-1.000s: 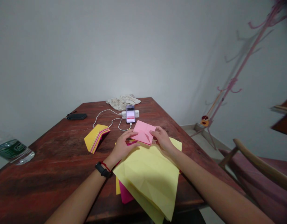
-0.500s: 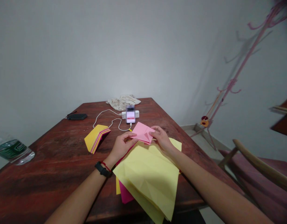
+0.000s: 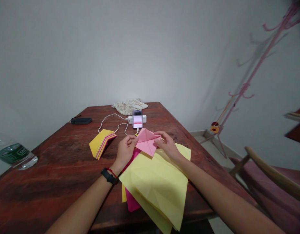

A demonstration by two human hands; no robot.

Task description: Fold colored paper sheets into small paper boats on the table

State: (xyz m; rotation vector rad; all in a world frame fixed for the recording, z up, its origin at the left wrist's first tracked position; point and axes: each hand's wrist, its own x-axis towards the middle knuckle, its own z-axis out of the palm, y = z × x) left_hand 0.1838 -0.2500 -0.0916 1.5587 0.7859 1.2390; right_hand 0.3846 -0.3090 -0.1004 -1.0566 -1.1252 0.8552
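A folded sheet of pink paper [image 3: 147, 143] with crossing creases is held up between both hands. My left hand [image 3: 127, 149] pinches its left corner between thumb and fingers. At the right corner, my right hand [image 3: 167, 145] grips a raised fold of it. Beneath the hands lie large, creased pale yellow sheets [image 3: 159, 185], which reach past the table's front edge. Magenta paper [image 3: 132, 200] sticks out from under them on the left, with a strip of darker yellow beside it.
On the wooden table [image 3: 67, 175] stand a folded yellow and pink paper stack [image 3: 101, 143], a water bottle [image 3: 16, 154], a black power bank [image 3: 81, 121], and a phone [image 3: 137, 119] with a white cable. A cloth [image 3: 129, 105] lies at the back. To the right are a chair [image 3: 274, 175] and a pink coat rack [image 3: 257, 68].
The pink paper has opened out; its lower corner now hangs lower and more creases show. My left hand has shifted to its left corner. The view has moved slightly.
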